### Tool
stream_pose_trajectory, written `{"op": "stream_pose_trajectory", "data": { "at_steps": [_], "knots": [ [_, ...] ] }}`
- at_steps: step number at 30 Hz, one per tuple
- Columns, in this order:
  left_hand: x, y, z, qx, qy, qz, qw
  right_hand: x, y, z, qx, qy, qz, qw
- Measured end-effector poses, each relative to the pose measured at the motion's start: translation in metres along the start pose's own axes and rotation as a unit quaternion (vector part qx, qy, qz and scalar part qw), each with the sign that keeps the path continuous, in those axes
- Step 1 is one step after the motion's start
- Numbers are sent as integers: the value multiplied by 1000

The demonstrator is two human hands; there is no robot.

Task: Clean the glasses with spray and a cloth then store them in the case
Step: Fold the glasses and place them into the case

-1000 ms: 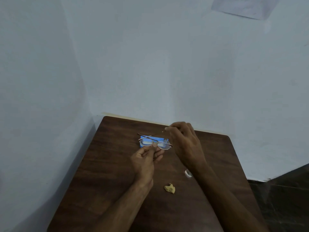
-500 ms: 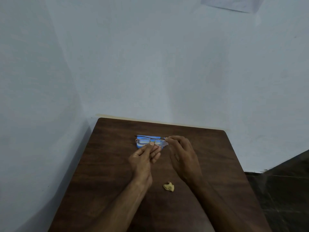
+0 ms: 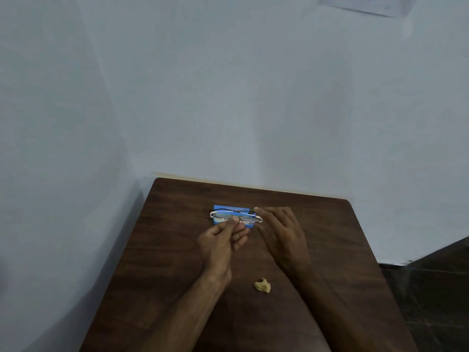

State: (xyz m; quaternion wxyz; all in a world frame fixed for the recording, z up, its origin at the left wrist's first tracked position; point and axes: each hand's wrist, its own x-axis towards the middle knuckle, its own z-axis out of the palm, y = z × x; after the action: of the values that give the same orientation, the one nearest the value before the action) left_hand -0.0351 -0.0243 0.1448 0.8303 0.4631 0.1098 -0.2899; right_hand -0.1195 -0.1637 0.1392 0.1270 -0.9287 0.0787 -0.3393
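The thin metal-framed glasses (image 3: 223, 216), with both arms folded, are held just above the blue case (image 3: 229, 208) near the far middle of the brown table (image 3: 172, 262). My left hand (image 3: 223, 242) pinches the frame at its bridge between thumb and fingers. My right hand (image 3: 279, 232) touches the frame's right end with its fingertips. A small crumpled yellow cloth (image 3: 262, 285) lies on the table nearer to me, between my forearms. The spray bottle is not in sight.
The table stands in a corner with pale walls behind it and on its left. A dark floor (image 3: 436, 288) shows past the right edge.
The glasses' arms, crossed and sticking up a second ago, are now folded flat. My right hand dropped from above the frame to its right end. A small white object by my right wrist is out of sight.
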Motion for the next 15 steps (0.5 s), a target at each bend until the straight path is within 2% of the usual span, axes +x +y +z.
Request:
{"op": "stream_pose_trajectory", "data": {
  "at_steps": [7, 15],
  "knots": [
    [7, -4, -6, 27, 10, -10, 1000, -3, 8, 8, 96, -23, 81, 992],
    [20, -18, -14, 106, 17, 9, 994, -15, 17, 26, 252, -2, 224, 941]
  ]
}}
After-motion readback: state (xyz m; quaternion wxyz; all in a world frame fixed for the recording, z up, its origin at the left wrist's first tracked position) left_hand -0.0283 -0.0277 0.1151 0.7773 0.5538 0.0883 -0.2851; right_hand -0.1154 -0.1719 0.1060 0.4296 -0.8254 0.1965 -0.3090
